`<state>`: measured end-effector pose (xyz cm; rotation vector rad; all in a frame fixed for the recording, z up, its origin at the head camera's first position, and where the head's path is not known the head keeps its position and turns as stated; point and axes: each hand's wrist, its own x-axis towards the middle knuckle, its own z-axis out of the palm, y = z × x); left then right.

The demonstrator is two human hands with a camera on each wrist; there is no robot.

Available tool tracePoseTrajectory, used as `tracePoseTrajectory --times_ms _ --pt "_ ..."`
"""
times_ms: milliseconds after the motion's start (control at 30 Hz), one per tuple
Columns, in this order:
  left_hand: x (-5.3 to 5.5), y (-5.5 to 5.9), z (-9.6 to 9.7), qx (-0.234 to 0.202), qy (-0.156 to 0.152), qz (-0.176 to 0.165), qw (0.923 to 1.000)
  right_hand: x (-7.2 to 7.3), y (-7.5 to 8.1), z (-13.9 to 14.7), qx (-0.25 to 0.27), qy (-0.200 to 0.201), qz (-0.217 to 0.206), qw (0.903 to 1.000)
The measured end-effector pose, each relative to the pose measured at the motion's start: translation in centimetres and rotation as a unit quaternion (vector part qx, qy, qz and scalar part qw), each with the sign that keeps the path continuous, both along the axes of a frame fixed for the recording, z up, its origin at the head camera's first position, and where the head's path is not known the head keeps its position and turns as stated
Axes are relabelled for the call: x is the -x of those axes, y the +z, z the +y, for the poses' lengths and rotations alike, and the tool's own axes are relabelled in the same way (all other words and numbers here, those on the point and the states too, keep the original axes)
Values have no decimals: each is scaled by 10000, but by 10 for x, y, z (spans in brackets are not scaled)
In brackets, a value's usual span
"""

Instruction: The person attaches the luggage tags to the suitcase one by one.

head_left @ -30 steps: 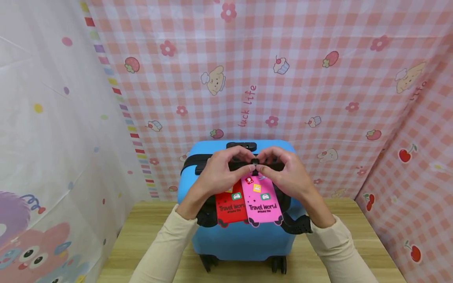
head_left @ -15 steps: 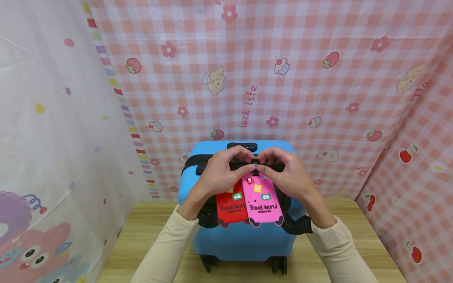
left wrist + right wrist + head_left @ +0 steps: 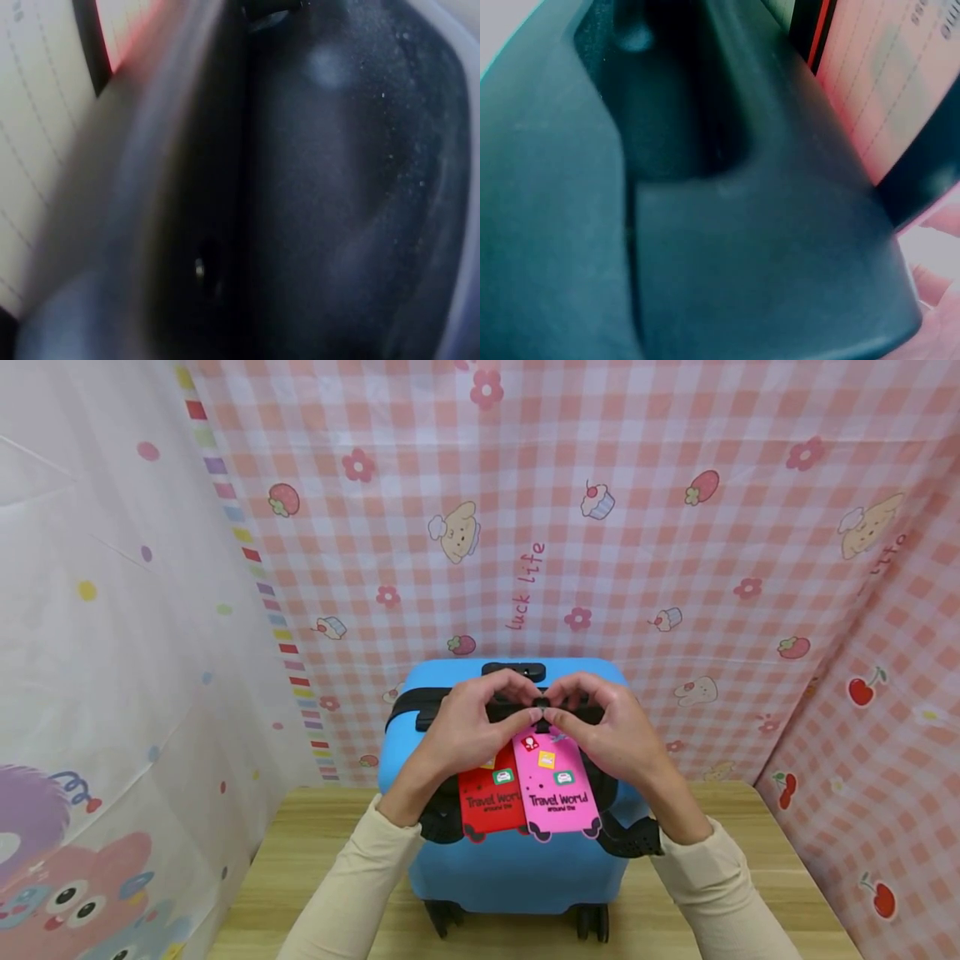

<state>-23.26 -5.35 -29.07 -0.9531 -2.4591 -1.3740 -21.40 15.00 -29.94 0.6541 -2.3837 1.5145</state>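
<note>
A blue suitcase (image 3: 517,877) stands upright with two luggage tags at its black handle (image 3: 585,713). The pink luggage tag (image 3: 558,789) partly overlaps the red luggage tag (image 3: 491,814). At the top of the pink tag, both hands pinch a small black strap (image 3: 542,703). My left hand (image 3: 471,722) comes from the left, thumb and fingertips on the strap; my right hand (image 3: 611,727) meets it from the right. In the left wrist view, the handle recess (image 3: 337,187) fills most of the frame. A lined card (image 3: 892,75) shows beside the handle in the right wrist view.
The suitcase stands on a wood-grain surface (image 3: 307,868) on black wheels (image 3: 592,922). A black strap end (image 3: 633,839) sticks out by my right wrist. Behind hangs a pink checked curtain (image 3: 480,585); a white printed curtain (image 3: 112,677) is at the left.
</note>
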Motion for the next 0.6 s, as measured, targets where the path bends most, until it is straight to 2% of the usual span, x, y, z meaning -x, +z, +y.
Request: tracePoseTrajectory --times_ms 600 --pt "1 -2 1 -92 -35 37 9999 0 0 0 87 75 -20 9999"
